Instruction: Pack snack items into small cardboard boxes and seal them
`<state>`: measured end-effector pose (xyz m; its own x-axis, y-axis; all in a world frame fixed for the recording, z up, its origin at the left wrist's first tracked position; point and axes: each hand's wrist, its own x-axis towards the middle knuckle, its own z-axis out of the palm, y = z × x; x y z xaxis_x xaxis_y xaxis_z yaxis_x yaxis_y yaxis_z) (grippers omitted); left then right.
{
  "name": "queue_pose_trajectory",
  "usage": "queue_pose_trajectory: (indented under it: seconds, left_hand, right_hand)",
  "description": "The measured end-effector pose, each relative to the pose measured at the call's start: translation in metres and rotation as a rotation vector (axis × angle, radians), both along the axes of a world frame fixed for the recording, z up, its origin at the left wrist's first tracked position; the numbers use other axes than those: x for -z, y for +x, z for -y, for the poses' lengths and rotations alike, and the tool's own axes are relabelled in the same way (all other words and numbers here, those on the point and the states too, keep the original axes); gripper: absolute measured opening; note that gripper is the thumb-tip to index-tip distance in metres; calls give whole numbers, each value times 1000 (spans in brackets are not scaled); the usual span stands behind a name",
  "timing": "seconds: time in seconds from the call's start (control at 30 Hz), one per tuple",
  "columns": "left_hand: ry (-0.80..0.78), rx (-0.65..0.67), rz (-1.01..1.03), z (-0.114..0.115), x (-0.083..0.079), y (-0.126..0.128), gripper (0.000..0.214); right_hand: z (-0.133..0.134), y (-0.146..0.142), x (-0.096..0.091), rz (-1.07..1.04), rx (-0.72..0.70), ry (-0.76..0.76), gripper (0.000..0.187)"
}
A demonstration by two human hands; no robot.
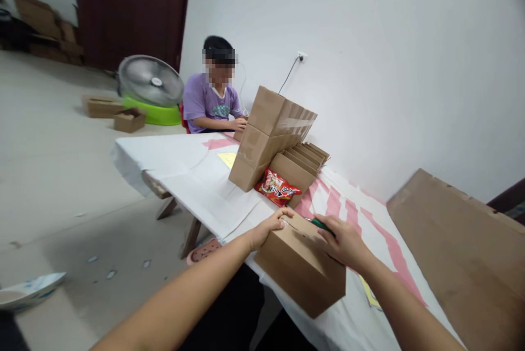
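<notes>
A closed brown cardboard box (297, 271) lies on the table's near edge. My left hand (270, 225) rests on its far left top corner with the fingers curled over the edge. My right hand (342, 241) presses on the box top and is closed round a green-handled tool (322, 224), whose tip lies along the top seam. A red snack packet (278, 187) lies just beyond the box.
Stacks of taped cardboard boxes (270, 132) stand mid-table on the white and pink cloth (197, 176). A person in a purple shirt (211, 105) sits at the far end. A large flat cardboard sheet (463, 247) leans at right. A fan (150, 82) and loose boxes (129, 120) sit on the floor.
</notes>
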<state>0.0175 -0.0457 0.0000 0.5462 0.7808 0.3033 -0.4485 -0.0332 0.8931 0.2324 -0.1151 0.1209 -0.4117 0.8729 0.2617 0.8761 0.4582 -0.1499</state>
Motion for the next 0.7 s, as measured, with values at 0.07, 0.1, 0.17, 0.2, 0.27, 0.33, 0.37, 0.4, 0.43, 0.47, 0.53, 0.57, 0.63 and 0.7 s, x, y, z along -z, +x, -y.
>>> queue_pose_trajectory:
  seconds: [0.07, 0.1, 0.17, 0.2, 0.27, 0.33, 0.37, 0.4, 0.43, 0.47, 0.53, 0.57, 0.63, 0.7]
  left_hand:
    - [22, -2, 22, -2, 2, 1, 53]
    - [22, -1, 25, -3, 2, 2, 53]
    - [22, -13, 15, -5, 5, 2, 54]
    - [31, -25, 8, -7, 6, 3, 54]
    - [60, -47, 9, -10, 9, 4, 52]
    - [79, -48, 21, -12, 12, 5, 52]
    - [80, -41, 26, -12, 12, 5, 52]
    - [75, -30, 33, -12, 12, 5, 52]
    - [71, -17, 38, -11, 12, 5, 52]
    - [70, -8, 40, -11, 11, 5, 52]
    - [73, 3, 39, -9, 9, 4, 50]
    - [73, 3, 36, -8, 8, 3, 49]
    - [71, 3, 32, -7, 6, 2, 49]
    - [70, 4, 33, -7, 6, 3, 49]
  right_hand:
    - [-8, -27, -3, 68, -23, -85, 37]
    - [-12, -37, -3, 112, -18, -115, 38]
    - [-20, -49, -4, 217, -8, -142, 37]
    - [-24, -53, -4, 264, -7, -145, 36]
    - [-28, -56, -7, 321, -9, -137, 34]
    - [-28, -57, -10, 344, -9, -124, 32]
    - [-27, -56, -12, 351, -2, -113, 31]
    - [-26, -56, -13, 359, 9, -103, 30]
    - [-25, -55, -14, 367, 19, -95, 29]
    - [-23, -54, -14, 376, 29, -91, 29]
    - [-22, -53, -13, 408, 38, -86, 29]
    - [-21, -52, -12, 428, 38, -83, 29]
    - [-20, -52, -11, 461, 37, -70, 28]
    - [-17, -53, -10, 489, 49, -53, 28]
